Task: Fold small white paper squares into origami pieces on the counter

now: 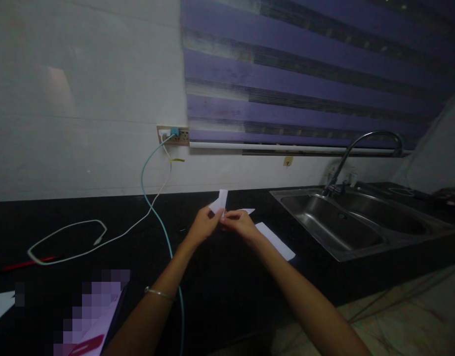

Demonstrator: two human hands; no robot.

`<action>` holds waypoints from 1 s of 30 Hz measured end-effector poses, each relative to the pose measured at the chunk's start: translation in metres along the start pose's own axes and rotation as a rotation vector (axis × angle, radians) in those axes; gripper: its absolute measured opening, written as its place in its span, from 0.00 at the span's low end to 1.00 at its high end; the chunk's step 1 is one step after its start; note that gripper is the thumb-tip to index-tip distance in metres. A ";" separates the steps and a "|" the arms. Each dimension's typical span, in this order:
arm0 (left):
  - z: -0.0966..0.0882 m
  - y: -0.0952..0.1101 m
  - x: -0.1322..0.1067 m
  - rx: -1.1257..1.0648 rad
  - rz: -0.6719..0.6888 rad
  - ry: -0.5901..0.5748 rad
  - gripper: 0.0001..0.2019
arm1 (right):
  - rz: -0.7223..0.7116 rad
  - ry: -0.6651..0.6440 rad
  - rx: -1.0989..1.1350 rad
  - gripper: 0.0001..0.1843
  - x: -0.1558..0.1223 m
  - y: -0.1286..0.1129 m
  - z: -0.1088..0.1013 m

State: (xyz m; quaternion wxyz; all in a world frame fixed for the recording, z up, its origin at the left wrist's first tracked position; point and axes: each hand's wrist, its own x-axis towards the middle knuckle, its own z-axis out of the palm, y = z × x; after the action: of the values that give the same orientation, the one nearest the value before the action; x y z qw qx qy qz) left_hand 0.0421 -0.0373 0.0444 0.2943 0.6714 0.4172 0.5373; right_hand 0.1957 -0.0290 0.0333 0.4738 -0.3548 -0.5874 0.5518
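Above the black countertop (220,277), both hands meet at a small folded piece of white paper (220,200). My left hand (205,223) grips its lower left side, thumb pressed against the fingers. Fingertips of my right hand (241,222) pinch the paper's lower right edge. A narrow strip of the paper stands up above the fingers. Just behind the right hand lies another bit of white paper (248,211), partly covered by it. A white rectangular sheet (275,241) rests on the counter beside the right wrist.
A steel double sink (331,222) with a curved faucet (360,143) is at the right. Teal (162,225) and white (127,231) cables run from the wall socket (175,134) over the counter. A partly blurred purple item (101,316) and a red object (27,263) lie at left.
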 end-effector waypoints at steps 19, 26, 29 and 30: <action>-0.004 -0.008 -0.004 0.104 -0.024 -0.343 0.20 | -0.562 0.275 -0.438 0.11 -0.008 -0.028 -0.015; -0.004 -0.005 -0.005 0.108 0.006 -0.334 0.18 | -0.569 0.250 -0.483 0.10 -0.009 -0.028 -0.016; -0.005 -0.004 -0.005 0.096 0.028 -0.323 0.18 | -0.578 0.215 -0.473 0.09 -0.009 -0.029 -0.016; -0.005 -0.004 -0.005 0.094 0.028 -0.314 0.18 | -0.580 0.208 -0.467 0.09 -0.008 -0.029 -0.016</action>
State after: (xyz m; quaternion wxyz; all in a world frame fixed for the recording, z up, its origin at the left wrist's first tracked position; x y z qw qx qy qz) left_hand 0.0359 -0.0403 0.0400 0.3166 0.7659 0.3812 0.4097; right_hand 0.2166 -0.0358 0.0596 0.5737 -0.3266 -0.7219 0.2075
